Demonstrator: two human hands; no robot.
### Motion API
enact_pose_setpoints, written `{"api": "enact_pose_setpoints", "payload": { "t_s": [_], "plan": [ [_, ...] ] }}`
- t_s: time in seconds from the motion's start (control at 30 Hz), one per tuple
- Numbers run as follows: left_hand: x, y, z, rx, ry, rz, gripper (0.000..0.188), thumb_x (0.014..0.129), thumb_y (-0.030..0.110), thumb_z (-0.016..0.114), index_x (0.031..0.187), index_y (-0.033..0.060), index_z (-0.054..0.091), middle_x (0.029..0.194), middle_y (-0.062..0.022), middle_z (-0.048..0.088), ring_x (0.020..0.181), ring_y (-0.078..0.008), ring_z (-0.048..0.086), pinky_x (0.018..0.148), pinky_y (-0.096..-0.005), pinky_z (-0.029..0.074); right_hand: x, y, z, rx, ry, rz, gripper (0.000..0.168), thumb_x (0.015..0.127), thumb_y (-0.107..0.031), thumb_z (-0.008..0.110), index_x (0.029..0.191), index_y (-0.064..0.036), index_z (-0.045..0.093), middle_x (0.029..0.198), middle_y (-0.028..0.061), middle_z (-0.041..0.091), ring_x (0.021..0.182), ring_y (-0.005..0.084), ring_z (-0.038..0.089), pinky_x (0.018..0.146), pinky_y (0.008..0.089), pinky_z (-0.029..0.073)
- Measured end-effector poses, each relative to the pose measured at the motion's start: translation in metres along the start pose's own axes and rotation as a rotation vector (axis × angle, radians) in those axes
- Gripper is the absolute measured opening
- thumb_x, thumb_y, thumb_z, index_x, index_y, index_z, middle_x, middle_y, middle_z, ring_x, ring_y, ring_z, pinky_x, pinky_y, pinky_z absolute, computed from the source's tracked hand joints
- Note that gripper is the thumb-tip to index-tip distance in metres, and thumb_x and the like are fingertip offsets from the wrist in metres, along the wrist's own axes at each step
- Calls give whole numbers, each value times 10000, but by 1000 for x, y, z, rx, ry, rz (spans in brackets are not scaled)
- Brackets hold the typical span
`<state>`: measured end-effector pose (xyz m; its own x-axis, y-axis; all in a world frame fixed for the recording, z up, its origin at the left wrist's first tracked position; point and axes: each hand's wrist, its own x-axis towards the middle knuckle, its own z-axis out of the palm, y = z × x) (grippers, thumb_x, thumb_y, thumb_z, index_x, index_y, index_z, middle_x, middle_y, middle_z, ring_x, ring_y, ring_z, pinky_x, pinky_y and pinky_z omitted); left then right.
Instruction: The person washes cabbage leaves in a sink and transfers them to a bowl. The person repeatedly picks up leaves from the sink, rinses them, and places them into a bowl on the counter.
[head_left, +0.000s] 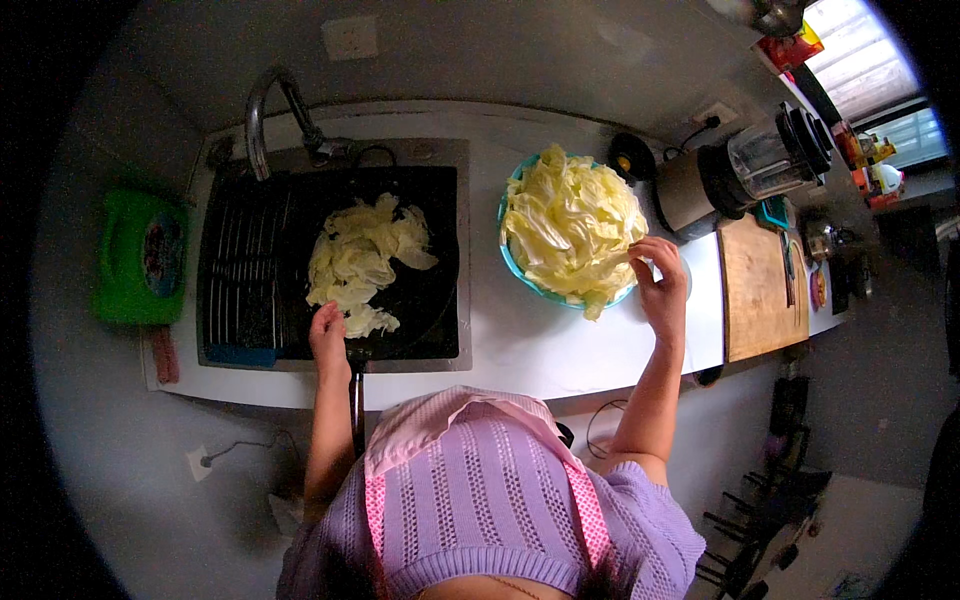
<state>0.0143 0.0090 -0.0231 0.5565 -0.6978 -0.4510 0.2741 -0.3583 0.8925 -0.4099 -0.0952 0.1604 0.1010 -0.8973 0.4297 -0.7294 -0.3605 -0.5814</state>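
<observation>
Torn pale cabbage leaves (360, 255) lie in a heap in a dark pan (435, 315) set in the sink; the pan's handle (358, 397) points towards me. At the near left edge of that heap is my left hand (328, 334), fingers curled against the leaves; whether it grips one is not clear. A turquoise bowl (511, 259) on the white counter is piled above its rim with yellow-green cabbage leaves (570, 217). My right hand (664, 281) is at the bowl's right side, thumb and fingertips pinching a leaf's edge.
A chrome faucet (259, 127) arches over the sink (463, 262), with a rack (244, 262) inside at left. A green jug (139, 255) stands left of it. Right of the bowl are a blender (720, 180) and a wooden cutting board (761, 300) with chopsticks on it.
</observation>
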Motion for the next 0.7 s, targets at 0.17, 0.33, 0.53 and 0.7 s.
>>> {"api": "enact_pose_setpoints", "payload": {
  "t_s": [0.17,0.33,0.53,0.7],
  "plan": [
    [0,-2,-3,-9,-18,0,313,890,124,522,1199,72,512,1165,-41,515,1040,-146,496,881,-284,390,-3,26,5,-60,-32,-42,167,712,64,642,839,-45,629,938,51,619,1012,224,528,882,343,415],
    [-2,-1,-6,-16,25,-23,322,892,131,526,1208,70,506,1186,-49,514,1061,-158,495,892,-292,388,-6,24,12,-424,-37,-33,147,694,-16,650,816,-91,619,930,43,591,981,244,511,903,382,362],
    [-6,3,-7,-5,45,-30,319,880,82,516,1198,57,513,1180,-56,523,1061,-162,500,888,-282,395,-7,17,12,-532,-83,-90,161,789,-25,536,873,-125,630,886,28,596,899,224,543,964,423,303],
    [10,-31,-22,10,-20,104,324,859,140,574,1173,84,521,1155,-43,538,1029,-170,506,871,-322,396,-9,4,5,-517,106,-200,192,773,14,556,935,-64,623,904,99,597,887,277,555,858,398,402]
  ]
}}
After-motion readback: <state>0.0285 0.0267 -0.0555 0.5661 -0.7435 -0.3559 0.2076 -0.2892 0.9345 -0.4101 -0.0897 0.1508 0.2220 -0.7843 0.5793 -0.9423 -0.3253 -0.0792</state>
